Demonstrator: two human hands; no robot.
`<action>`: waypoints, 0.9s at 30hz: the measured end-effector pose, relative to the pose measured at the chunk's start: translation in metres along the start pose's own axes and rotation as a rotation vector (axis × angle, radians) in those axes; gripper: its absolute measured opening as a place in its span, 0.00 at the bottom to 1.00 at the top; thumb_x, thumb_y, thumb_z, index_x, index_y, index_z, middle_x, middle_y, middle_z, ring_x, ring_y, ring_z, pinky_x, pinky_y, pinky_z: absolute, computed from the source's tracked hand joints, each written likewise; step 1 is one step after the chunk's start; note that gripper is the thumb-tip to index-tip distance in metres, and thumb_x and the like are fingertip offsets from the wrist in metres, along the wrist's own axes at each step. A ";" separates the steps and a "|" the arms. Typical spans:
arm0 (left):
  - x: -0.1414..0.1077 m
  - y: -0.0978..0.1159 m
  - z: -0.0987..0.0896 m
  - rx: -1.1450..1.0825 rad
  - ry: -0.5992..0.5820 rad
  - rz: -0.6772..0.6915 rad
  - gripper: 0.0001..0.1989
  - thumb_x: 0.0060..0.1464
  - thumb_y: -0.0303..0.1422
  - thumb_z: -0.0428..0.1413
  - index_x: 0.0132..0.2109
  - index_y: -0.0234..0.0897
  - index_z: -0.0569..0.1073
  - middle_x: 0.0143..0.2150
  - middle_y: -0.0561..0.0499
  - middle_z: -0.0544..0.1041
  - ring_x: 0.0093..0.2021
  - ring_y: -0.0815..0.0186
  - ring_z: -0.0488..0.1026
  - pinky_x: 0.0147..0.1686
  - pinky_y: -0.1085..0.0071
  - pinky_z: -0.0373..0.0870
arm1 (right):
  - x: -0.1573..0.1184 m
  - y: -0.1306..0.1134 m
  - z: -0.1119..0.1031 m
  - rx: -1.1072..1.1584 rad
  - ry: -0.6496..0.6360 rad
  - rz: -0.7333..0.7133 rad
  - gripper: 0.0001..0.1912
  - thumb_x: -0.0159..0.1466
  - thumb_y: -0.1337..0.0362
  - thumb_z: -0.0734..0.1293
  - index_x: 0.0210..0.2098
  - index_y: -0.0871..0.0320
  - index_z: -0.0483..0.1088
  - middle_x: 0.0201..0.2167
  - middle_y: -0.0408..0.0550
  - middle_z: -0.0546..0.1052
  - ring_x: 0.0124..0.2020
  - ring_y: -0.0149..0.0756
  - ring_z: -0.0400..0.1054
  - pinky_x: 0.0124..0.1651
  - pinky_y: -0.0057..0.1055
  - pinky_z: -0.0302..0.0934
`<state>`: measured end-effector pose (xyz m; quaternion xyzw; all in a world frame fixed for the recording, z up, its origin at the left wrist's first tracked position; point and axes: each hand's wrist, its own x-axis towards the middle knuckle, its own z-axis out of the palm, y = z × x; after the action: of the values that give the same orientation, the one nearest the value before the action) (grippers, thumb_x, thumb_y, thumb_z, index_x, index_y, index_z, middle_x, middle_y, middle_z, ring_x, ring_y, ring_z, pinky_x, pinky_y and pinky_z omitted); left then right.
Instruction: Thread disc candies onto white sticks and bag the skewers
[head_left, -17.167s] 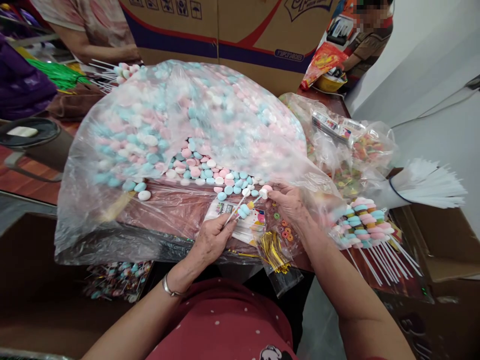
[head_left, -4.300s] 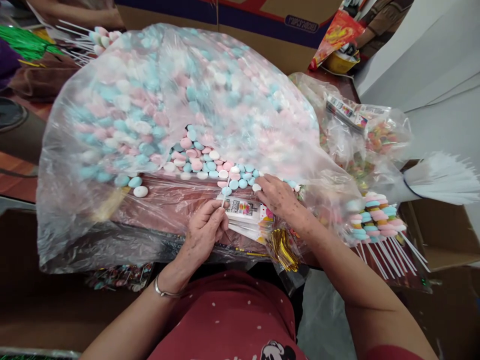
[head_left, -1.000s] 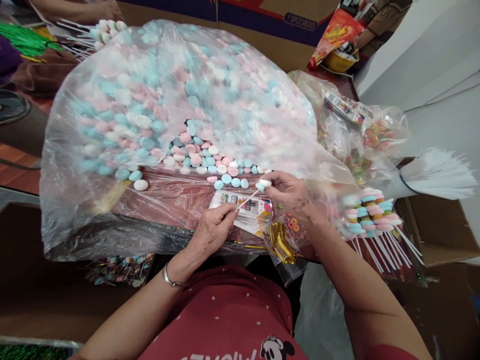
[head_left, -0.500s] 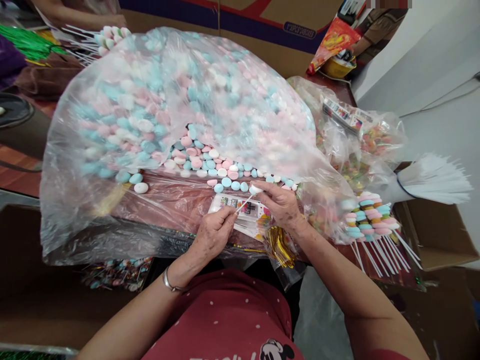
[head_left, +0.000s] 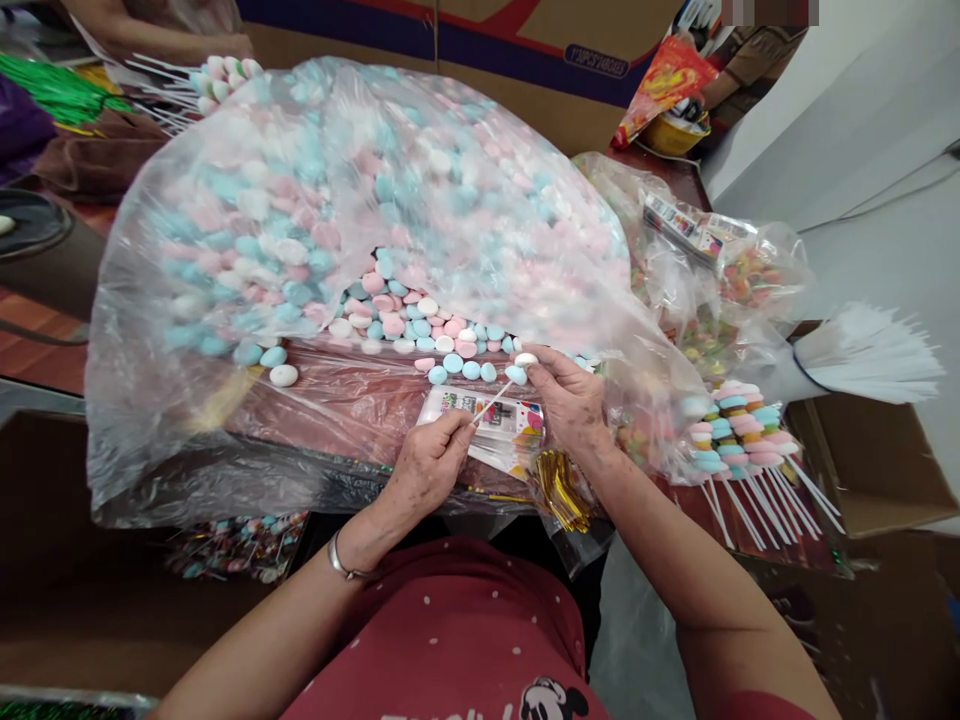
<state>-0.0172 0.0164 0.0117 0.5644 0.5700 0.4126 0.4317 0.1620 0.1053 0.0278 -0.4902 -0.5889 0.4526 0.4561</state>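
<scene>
Taking the middle of our view as the clock's centre, our left hand (head_left: 427, 460), at seven, is closed with thumb and fingers around a thin white stick (head_left: 493, 403), its upper length left clear, probably to give the other hand room. Our right hand (head_left: 570, 400), at four, is part closed, its fingertips pinching a white sweet (head_left: 525, 359) just beyond a blue sweet (head_left: 516, 375) at the stick's tip; we cannot tell how deep the stick goes. Perhaps gripping from opposite ends steadies both pieces. The big plastic bag (head_left: 495, 240) spreads from nine through twelve towards two, and its slack film veils most of the sweets, so only those at the opening lie bare, handily near us. Packets (head_left: 484, 425) lie at six under the stick, gold ties (head_left: 561, 490) at five. Loaded sticks (head_left: 750, 425) sit just past three, handles towards us, seemingly for easy lifting. A mug (head_left: 52, 265) stands at nine, clear of our hands, while a large carton (head_left: 517, 60) at twelve blocks our view beyond.
</scene>
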 end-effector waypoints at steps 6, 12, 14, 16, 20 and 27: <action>0.001 -0.001 0.002 0.010 0.010 -0.016 0.14 0.59 0.40 0.48 0.30 0.38 0.68 0.19 0.58 0.62 0.22 0.69 0.60 0.25 0.73 0.57 | -0.008 -0.008 -0.004 -0.325 -0.099 -0.277 0.18 0.68 0.58 0.60 0.53 0.52 0.75 0.49 0.44 0.81 0.52 0.37 0.74 0.58 0.37 0.67; 0.002 0.000 0.003 0.025 0.028 -0.013 0.13 0.59 0.39 0.48 0.34 0.37 0.71 0.19 0.58 0.63 0.22 0.69 0.60 0.25 0.74 0.58 | -0.014 -0.002 0.000 -0.518 -0.062 -0.490 0.19 0.70 0.63 0.59 0.57 0.52 0.72 0.53 0.46 0.79 0.55 0.37 0.73 0.60 0.36 0.67; 0.002 0.001 0.004 0.028 0.031 -0.003 0.13 0.59 0.39 0.48 0.37 0.36 0.74 0.19 0.58 0.64 0.22 0.69 0.61 0.25 0.74 0.59 | -0.016 0.002 0.003 -0.561 -0.025 -0.521 0.19 0.70 0.62 0.58 0.57 0.53 0.71 0.52 0.47 0.79 0.54 0.36 0.73 0.59 0.35 0.68; 0.001 0.000 0.005 0.037 0.037 0.011 0.14 0.59 0.38 0.48 0.39 0.36 0.75 0.19 0.57 0.65 0.22 0.69 0.63 0.25 0.74 0.60 | -0.018 0.005 0.007 -0.600 0.013 -0.548 0.19 0.71 0.62 0.58 0.57 0.54 0.71 0.52 0.48 0.79 0.53 0.36 0.74 0.58 0.34 0.69; -0.001 -0.002 0.005 0.061 0.052 0.050 0.15 0.59 0.38 0.48 0.41 0.35 0.76 0.20 0.57 0.66 0.21 0.69 0.63 0.25 0.74 0.62 | -0.020 0.007 0.011 -0.674 0.017 -0.607 0.19 0.72 0.62 0.56 0.58 0.57 0.70 0.51 0.50 0.79 0.52 0.35 0.74 0.57 0.32 0.70; -0.002 -0.006 0.005 0.069 0.072 0.071 0.16 0.58 0.39 0.48 0.42 0.34 0.76 0.20 0.57 0.66 0.20 0.70 0.63 0.23 0.74 0.61 | -0.020 0.005 0.011 -0.718 -0.081 -0.632 0.20 0.72 0.66 0.54 0.58 0.58 0.69 0.50 0.52 0.79 0.51 0.35 0.75 0.56 0.32 0.70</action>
<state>-0.0145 0.0140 0.0049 0.5836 0.5788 0.4278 0.3760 0.1540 0.0851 0.0194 -0.3957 -0.8455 0.0788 0.3499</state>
